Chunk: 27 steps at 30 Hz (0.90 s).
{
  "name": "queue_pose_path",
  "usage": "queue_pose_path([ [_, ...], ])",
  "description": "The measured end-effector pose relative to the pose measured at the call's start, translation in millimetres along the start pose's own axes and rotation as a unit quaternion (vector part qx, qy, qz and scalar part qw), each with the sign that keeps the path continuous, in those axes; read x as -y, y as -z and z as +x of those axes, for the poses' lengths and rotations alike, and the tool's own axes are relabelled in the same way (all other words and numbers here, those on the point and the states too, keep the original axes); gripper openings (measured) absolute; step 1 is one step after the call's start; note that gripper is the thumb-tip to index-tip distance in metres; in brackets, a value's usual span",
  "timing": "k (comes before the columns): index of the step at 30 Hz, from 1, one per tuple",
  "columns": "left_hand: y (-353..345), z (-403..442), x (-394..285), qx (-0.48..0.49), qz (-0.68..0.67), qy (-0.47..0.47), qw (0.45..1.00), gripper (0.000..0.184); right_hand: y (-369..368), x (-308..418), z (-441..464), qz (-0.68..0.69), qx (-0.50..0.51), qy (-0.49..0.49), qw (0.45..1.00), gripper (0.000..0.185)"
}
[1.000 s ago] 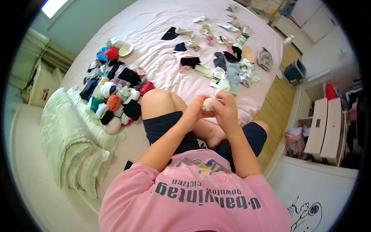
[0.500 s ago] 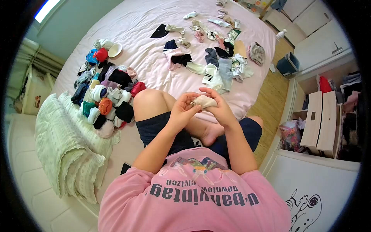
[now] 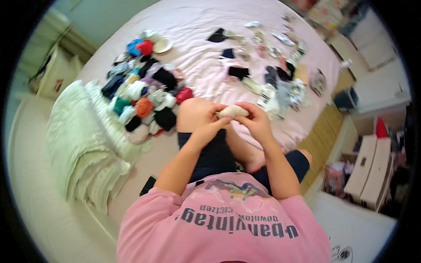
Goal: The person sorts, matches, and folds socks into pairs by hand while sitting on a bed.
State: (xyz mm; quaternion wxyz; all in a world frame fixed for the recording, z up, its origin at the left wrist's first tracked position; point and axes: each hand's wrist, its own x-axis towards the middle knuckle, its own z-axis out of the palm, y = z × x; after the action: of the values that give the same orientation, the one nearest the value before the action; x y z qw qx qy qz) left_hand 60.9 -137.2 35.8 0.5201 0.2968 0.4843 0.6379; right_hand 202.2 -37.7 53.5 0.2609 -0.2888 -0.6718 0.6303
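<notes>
Pink shirt (image 3: 219,241) reads "cictzen", upside down; left hand (image 3: 208,125), right hand (image 3: 258,125): grip pinching cream cloth bundle (image 3: 233,112).

folded pale-green quilt (image 3: 76,147) on bed (image 3: 186,28) | dark bin (image 3: 345,100) | wooden floor (image 3: 325,151) | pale drawers (image 3: 358,171)

The held bundle (image 3: 233,112) is cream, the shirt (image 3: 219,245) pink with dark lettering (image 3: 239,223), the shorts (image 3: 208,153) navy, the left quilt (image 3: 72,149) pale green, the sheet (image 3: 186,26) pale pink.
</notes>
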Motion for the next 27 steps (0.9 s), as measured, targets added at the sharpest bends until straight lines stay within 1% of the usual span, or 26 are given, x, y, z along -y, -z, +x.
queue_pose_path([
  [1, 7, -2, -1, -0.018, -0.022, -0.003, 1.0, 0.034, -9, 6, 2, -0.005, -0.013, 0.008, 1.0, 0.024],
  [2, 15, -3, -2, -0.036, -0.046, -0.008, 0.998, 0.03, -15, 4, 5, 0.044, -0.025, -0.001, 0.999, 0.023],
  [3, 25, -2, -9, -0.087, 0.001, -0.082, 0.993, 0.023, -18, 0, 8, 0.091, -0.039, -0.014, 0.995, 0.022],
  [4, 44, 0, -11, -0.133, -0.091, -0.087, 0.983, 0.021, -19, -2, 11, 0.137, -0.056, -0.028, 0.989, 0.021],
  [6, 92, 3, -12, -0.243, -0.217, -0.108, 0.939, 0.022, -20, -1, 14, 0.11, -0.046, 0.001, 0.993, 0.02],
  [7, 103, -1, -21, -0.312, -0.212, -0.103, 0.92, 0.023, -19, -1, 14, 0.097, -0.044, 0.016, 0.994, 0.02],
  [8, 122, -3, -22, -0.344, -0.177, -0.107, 0.916, 0.022, -16, -8, 12, 0.064, -0.029, -0.003, 0.998, 0.02],
  [10, 154, -13, -24, -0.39, -0.043, -0.147, 0.908, 0.023, -8, -30, 6, -0.005, -0.001, -0.041, 0.999, 0.02],
  [12, 179, -20, -26, -0.411, 0.039, -0.265, 0.871, 0.029, -4, -43, -3, -0.012, 0.006, -0.058, 0.998, 0.019],
  [13, 187, -27, -34, -0.444, 0.089, -0.254, 0.855, 0.034, -1, -48, -7, -0.016, 0.008, -0.068, 0.998, 0.019],
  [14, 206, -30, -33, -0.497, 0.233, -0.244, 0.799, 0.031, 2, -52, -11, -0.009, 0.004, -0.079, 0.997, 0.019],
  [16, 228, -34, -40, -0.554, 0.359, -0.218, 0.719, 0.029, 6, -57, -17, 0.002, -0.007, -0.105, 0.994, 0.019],
  [17, 234, -37, -38, -0.558, 0.429, -0.19, 0.685, 0.028, 7, -61, -20, 0.019, -0.019, -0.114, 0.993, 0.019],
  [19, 232, -40, -46, -0.551, 0.559, -0.131, 0.605, 0.026, 11, -67, -24, 0.007, -0.015, -0.115, 0.993, 0.019],
  [22, 234, -37, -36, -0.56, 0.635, -0.08, 0.526, 0.028, 16, -77, -27, -0.01, -0.013, -0.118, 0.993, 0.019],
  [25, 235, -38, -34, -0.547, 0.645, -0.073, 0.529, 0.03, 19, -82, -31, -0.004, -0.016, -0.125, 0.992, 0.019],
  [26, 235, -39, -36, -0.541, 0.649, -0.086, 0.528, 0.031, 19, -82, -32, 0.001, -0.024, -0.127, 0.992, 0.019],
  [27, 233, -40, -39, -0.53, 0.651, -0.083, 0.536, 0.031, 20, -87, -32, 0.003, -0.019, -0.127, 0.992, 0.019],
])
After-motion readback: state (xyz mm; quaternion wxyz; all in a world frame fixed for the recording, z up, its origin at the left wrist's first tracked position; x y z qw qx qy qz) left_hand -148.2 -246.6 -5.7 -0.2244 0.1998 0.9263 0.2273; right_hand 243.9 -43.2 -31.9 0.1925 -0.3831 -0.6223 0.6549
